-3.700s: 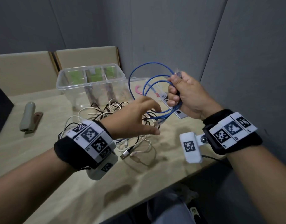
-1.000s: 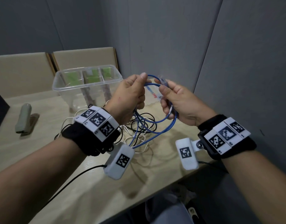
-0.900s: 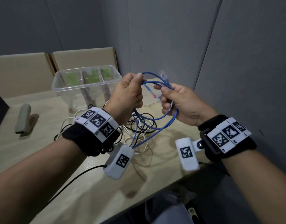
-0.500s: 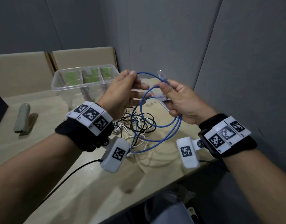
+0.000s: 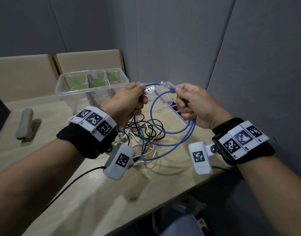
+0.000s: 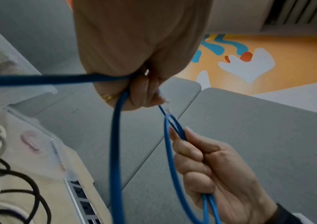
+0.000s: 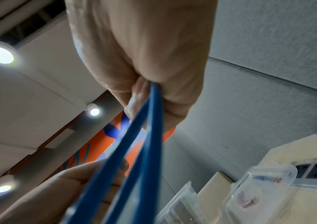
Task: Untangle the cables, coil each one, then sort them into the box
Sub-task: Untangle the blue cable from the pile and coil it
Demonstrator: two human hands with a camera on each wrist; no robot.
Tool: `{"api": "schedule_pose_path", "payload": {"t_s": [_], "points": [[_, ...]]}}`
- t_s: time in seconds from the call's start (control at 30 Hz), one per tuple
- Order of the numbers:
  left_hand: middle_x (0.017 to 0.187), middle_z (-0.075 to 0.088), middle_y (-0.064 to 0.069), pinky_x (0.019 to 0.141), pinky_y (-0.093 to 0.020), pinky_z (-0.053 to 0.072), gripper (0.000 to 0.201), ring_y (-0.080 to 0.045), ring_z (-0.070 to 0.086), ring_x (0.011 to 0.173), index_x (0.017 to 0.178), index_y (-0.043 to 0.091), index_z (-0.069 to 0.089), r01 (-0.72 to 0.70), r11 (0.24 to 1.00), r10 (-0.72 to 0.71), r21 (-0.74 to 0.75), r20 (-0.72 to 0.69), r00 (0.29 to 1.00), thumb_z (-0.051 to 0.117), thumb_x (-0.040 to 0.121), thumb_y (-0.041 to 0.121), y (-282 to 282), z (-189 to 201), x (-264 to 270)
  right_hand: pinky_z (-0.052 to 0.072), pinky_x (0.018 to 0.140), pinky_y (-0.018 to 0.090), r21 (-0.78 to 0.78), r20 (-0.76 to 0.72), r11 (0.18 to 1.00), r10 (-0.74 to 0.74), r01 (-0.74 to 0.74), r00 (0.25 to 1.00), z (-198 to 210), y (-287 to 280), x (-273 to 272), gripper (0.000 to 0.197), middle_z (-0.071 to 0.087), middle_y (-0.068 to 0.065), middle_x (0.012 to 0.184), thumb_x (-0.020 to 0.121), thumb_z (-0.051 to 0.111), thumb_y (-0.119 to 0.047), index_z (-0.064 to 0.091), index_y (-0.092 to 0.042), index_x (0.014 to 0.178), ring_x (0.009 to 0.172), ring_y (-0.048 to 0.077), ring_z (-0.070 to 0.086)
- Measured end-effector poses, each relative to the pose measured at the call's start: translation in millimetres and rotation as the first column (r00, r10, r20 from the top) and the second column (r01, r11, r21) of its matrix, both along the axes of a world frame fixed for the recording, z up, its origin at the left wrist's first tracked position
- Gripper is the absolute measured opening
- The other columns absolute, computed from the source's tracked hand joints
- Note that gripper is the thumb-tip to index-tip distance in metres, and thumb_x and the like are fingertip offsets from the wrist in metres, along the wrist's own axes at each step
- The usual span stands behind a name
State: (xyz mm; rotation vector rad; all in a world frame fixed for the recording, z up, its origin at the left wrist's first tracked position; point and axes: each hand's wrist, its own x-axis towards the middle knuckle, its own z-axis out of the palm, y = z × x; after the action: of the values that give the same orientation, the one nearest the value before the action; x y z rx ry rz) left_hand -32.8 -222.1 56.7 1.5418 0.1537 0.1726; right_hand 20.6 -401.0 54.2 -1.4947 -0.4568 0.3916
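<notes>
Blue cable: a thin blue network cable [image 5: 170, 132] with clear plastic plugs is held up above the desk between both hands, its loops sagging down toward the pile below.
Left hand: the left hand [image 5: 127, 103] is a closed fist around a strand of the blue cable, thumb and forefinger pinching near one clear plug [image 5: 148, 90]; in the left wrist view the strand runs out under the curled fingers [image 6: 144, 91].
Right hand: the right hand [image 5: 194, 103] is curled round a bundle of blue loops, with the other clear plug [image 5: 165, 84] sticking up just past its thumb; the right wrist view shows two blue strands [image 7: 144, 144] leaving the closed fingers.
Cable pile: a tangle of black and white cables [image 5: 146, 133] lies on the desk beneath the hands, and the lowest blue loop dips into it; whether it is still caught there I cannot tell.
Box: a clear plastic box [image 5: 64, 86] with three compartments and green labels stands behind the left hand, toward the back of the desk.
Desk: a pale wooden desk [image 5: 95, 193] against grey partition panels.
Power strip: a white power strip [image 5: 177, 110] lies under a clear plastic bag, beneath the right hand.
Stapler: a grey-green stapler [image 5: 25, 123] sits well apart at the far left.
</notes>
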Motion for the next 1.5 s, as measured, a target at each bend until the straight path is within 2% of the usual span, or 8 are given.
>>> {"api": "schedule_pose_path", "payload": {"t_s": [0.3,0.57,0.7,1.07,1.27,1.33,1.43,1.5], "points": [[0.084,0.058,-0.005,0.061,-0.019,0.052,0.019,-0.004,0.063,0.059,0.085,0.014,0.052,0.009,0.958,-0.050,0.286,0.137,0.989,0.053,0.090,-0.005,9,-4,-4,0.017,0.035,0.009,0.191,-0.084,0.979,-0.049,0.065,0.995,4,-4,7,0.027,0.026,-0.005,0.047,0.102,0.038,-0.020,0.045,-0.012,0.078,0.035,0.003,0.020],[0.069,0.069,-0.002,0.063,-0.021,0.056,0.018,-0.012,0.069,0.069,0.083,0.011,0.057,0.221,0.975,-0.220,-0.012,0.048,0.974,0.058,0.081,-0.007,12,3,-11,0.017,0.035,0.011,0.038,0.000,0.995,-0.095,0.095,0.995,-2,-2,6,0.024,0.027,-0.010,0.047,0.103,0.037,-0.020,0.046,-0.014,0.082,0.037,0.003,0.019],[0.063,0.068,0.003,0.052,-0.016,0.048,0.019,-0.010,0.065,0.060,0.079,0.015,0.057,0.119,0.989,-0.123,0.084,0.046,0.991,0.064,0.080,-0.003,9,3,-8,0.014,0.037,0.011,-0.078,0.046,0.997,0.030,-0.027,0.998,-2,-3,3,0.023,0.029,-0.009,0.049,0.102,0.039,-0.020,0.047,-0.015,0.081,0.037,0.002,0.019],[0.058,0.067,-0.002,0.063,-0.026,0.056,0.020,-0.017,0.070,0.064,0.082,0.009,0.050,0.145,0.968,-0.167,0.204,0.096,0.981,0.060,0.083,-0.008,-1,7,-7,0.015,0.035,0.015,-0.106,0.060,0.990,0.097,-0.091,0.993,-7,2,-3,0.012,0.024,-0.010,0.048,0.100,0.046,-0.022,0.048,-0.018,0.088,0.037,0.002,0.018],[0.107,0.066,-0.012,0.085,-0.038,0.054,0.031,-0.024,0.065,0.094,0.105,0.020,0.047,0.138,0.983,-0.157,0.124,0.154,0.976,0.065,0.084,0.007,1,2,-9,0.016,0.037,0.014,-0.122,0.072,0.989,0.098,-0.089,0.993,-10,2,0,0.015,0.027,-0.011,0.046,0.102,0.040,-0.014,0.052,-0.014,0.094,0.036,0.002,0.020],[0.121,0.052,-0.005,0.100,-0.038,0.044,0.046,-0.020,0.052,0.113,0.115,0.023,0.046,-0.159,0.867,-0.056,0.472,0.408,0.911,0.074,0.079,0.024,6,-1,-10,0.018,0.037,0.013,-0.095,0.049,0.993,0.072,-0.067,0.996,-11,4,1,0.013,0.029,-0.012,0.044,0.103,0.037,-0.015,0.048,-0.013,0.094,0.036,0.002,0.021],[0.101,0.053,-0.006,0.082,-0.028,0.040,0.034,-0.019,0.051,0.097,0.095,0.014,0.061,-0.626,0.454,-0.118,0.634,0.739,0.663,0.068,0.079,0.044,8,0,-14,0.019,0.037,0.013,-0.053,0.019,0.998,0.026,-0.025,0.999,-12,8,3,0.021,0.031,-0.012,0.045,0.103,0.036,-0.017,0.044,-0.016,0.084,0.037,0.002,0.022],[0.086,0.059,-0.002,0.067,-0.028,0.041,0.046,-0.020,0.057,0.080,0.084,0.016,0.064,-0.572,0.334,-0.119,0.749,0.636,0.763,0.054,0.082,0.060,4,0,-17,0.019,0.037,0.013,-0.010,0.008,1.000,-0.007,0.007,1.000,-11,9,3,0.024,0.032,-0.012,0.046,0.103,0.036,-0.016,0.043,-0.017,0.081,0.038,0.002,0.022]]}}
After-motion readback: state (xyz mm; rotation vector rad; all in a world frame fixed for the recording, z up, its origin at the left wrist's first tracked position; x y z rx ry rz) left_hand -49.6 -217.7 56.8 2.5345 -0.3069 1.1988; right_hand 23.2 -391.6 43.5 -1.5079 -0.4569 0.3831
